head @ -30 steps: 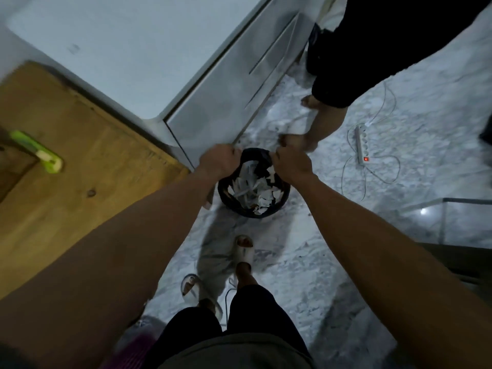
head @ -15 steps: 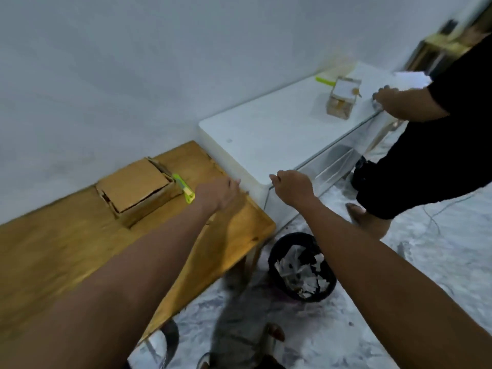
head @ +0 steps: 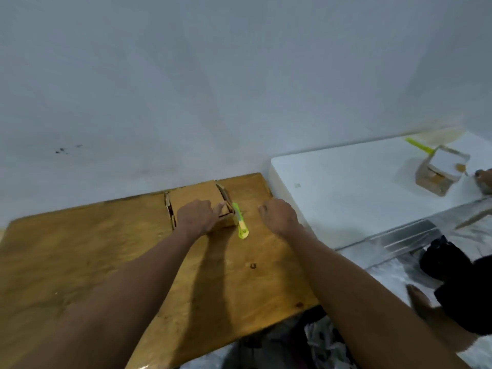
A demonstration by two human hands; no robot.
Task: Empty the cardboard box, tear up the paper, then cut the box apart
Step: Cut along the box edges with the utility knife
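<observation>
— Where is the box?

— From my head camera: the flat brown cardboard box [head: 197,202] lies on the wooden tabletop [head: 80,251] near its far edge, close to the wall. My left hand [head: 198,217] rests on the box's near right part, fingers lying over the cardboard and the thumb stretched toward its right side; whether it grips I cannot tell.

— And the cutter?

— The lime-green plastic utility knife [head: 240,221] lies on the wood just beside the box's right side, pointing toward me. My right hand [head: 278,217] hovers to the right of the knife, apart from it, fingers loosely curled, holding nothing.

— Anything else nearby?

— To the right stands a white table [head: 346,187] with a small box [head: 439,173] and a second green knife [head: 419,146]. Torn white paper scraps [head: 322,339] show below the near right corner.
</observation>
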